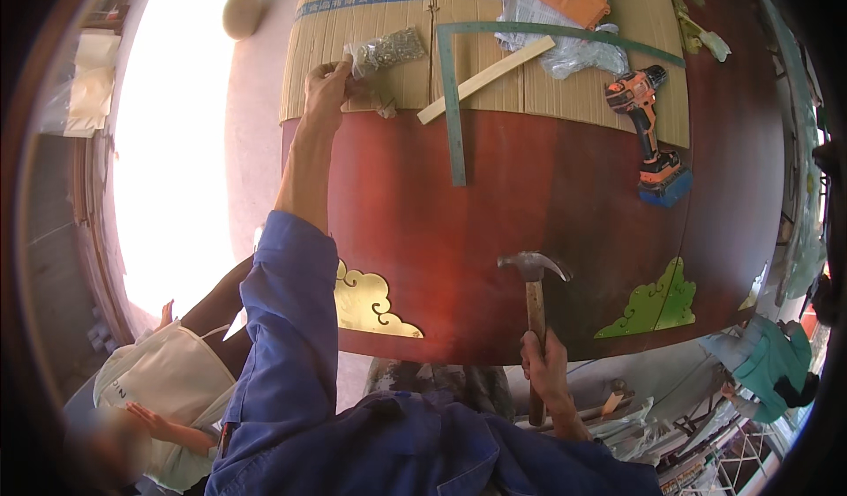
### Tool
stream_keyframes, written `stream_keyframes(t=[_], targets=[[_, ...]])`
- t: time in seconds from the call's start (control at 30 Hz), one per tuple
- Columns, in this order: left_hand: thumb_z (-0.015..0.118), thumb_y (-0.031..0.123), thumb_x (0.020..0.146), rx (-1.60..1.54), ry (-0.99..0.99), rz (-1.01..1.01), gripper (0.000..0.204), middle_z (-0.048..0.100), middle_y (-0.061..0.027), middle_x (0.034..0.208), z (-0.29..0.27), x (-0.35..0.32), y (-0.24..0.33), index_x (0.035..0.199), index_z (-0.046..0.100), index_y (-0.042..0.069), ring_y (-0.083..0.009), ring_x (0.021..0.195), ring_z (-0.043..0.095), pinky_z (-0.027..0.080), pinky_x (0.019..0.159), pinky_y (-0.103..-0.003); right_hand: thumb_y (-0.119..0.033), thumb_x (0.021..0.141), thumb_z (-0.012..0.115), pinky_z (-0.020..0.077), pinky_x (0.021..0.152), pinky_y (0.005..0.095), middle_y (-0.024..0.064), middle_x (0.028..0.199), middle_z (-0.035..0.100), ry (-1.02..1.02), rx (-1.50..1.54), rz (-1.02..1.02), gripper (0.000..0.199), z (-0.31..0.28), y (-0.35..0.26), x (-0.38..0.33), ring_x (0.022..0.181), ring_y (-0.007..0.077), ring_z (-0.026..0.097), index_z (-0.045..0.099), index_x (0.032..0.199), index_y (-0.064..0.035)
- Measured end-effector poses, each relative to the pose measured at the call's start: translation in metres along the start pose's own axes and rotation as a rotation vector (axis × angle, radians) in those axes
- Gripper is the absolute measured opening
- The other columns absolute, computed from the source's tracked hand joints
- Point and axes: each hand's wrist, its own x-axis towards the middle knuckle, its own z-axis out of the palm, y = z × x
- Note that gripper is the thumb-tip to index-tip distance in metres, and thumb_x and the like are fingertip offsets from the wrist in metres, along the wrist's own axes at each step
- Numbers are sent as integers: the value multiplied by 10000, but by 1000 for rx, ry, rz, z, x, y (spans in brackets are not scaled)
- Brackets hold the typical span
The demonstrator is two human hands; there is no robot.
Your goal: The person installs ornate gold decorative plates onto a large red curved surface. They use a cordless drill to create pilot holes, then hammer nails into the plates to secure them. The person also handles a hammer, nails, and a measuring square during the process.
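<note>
My right hand (pixel 547 368) is wrapped around the wooden handle of a claw hammer (pixel 533 268), its metal head up over the near part of a dark red polished wooden panel (pixel 423 205). Farther off, my left arm reaches to the cardboard sheet, where my left hand (pixel 325 94) pinches the edge of a small clear plastic bag (pixel 395 48) full of tiny metal pieces, too small to name. A gold cloud-shaped metal plate (pixel 371 306) lies at the panel's near left corner. A similar plate (pixel 653 306), greenish in this light, spans a seam at the right.
Flattened cardboard (pixel 371 19) covers the panel's far part. On it are a metal square (pixel 453 116), a wooden strip (pixel 485 79) and an orange cordless drill (pixel 644 134). Crumpled plastic (pixel 573 55) lies behind. One person (pixel 159 399) is at lower left, another (pixel 772 364) at right.
</note>
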Motion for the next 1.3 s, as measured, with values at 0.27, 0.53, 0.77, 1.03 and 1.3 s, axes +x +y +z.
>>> stream_keyframes(t=[0.27,0.53,0.77,1.03,1.3], targets=[[756,176,917,-49,-132,149,231,676,-55,811,10,9,14,980,695,-37,-117,661,607,506,607,-245,-287,1027,609,389,454,277,2,608,531,-8,-84,1,326,0,-4,-2,511,77,491,532,848,-25],[764,257,894,267,90,105,294,641,-59,651,-25,-4,-20,829,664,-12,-134,508,564,467,501,-300,-278,1026,608,394,439,277,9,605,534,12,-81,24,320,7,-3,-7,497,79,497,531,848,-24],[766,267,845,480,260,420,330,729,-145,894,-16,-17,-32,997,719,-22,-238,801,696,543,735,-364,-277,1020,616,385,428,266,10,610,534,-3,-56,36,312,11,1,-10,483,77,497,530,857,-25],[788,354,802,642,273,288,442,746,-164,1002,-1,-31,-14,1072,736,8,-308,954,705,531,858,-417,-274,1017,622,370,422,253,4,621,524,-10,-24,47,297,17,-6,-13,485,67,481,530,876,-28],[667,280,853,673,239,251,329,737,-182,999,4,-26,-3,1018,739,5,-352,962,696,525,874,-448,-267,1008,637,368,421,245,-10,644,521,-18,31,71,283,21,-3,-15,498,58,473,533,890,-31]])
